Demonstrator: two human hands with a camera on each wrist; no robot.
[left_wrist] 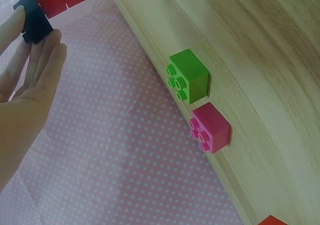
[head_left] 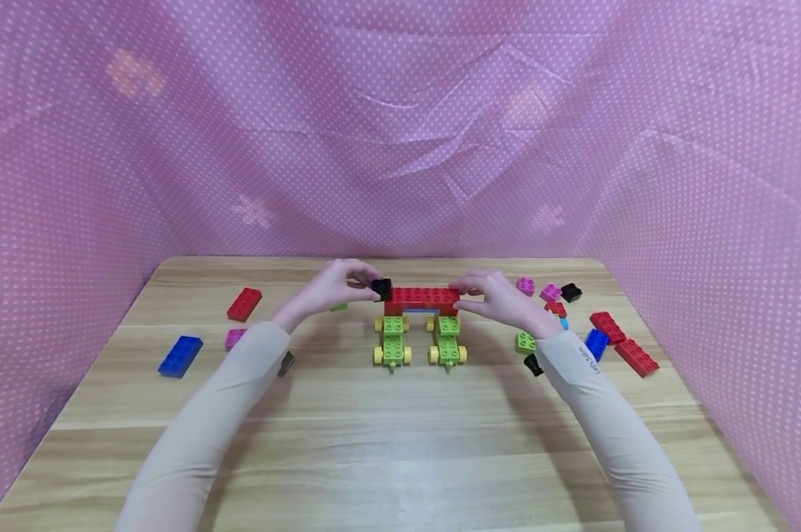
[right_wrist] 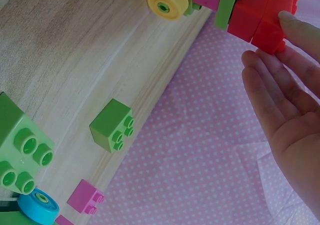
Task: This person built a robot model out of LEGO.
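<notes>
Pinching a black brick beside the red bar, the left hand grips; right hand fingertips steady the bar's far end (yellow wheel clear only in right wrist view).

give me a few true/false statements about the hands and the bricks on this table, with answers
1. The left hand pinches a black brick at the left end of the red bricks. True.
2. The right hand lies flat on the table, far from the build. False: its fingertips touch the right end of the red bricks.
3. The red bricks rest across two green wheeled bases with yellow wheels. True.
4. A blue brick sits on top of the red bricks. False: it lies loose on the wooden table, far to the left.
5. The cloth backdrop is plain white. False: it is pink with white dots.
</notes>
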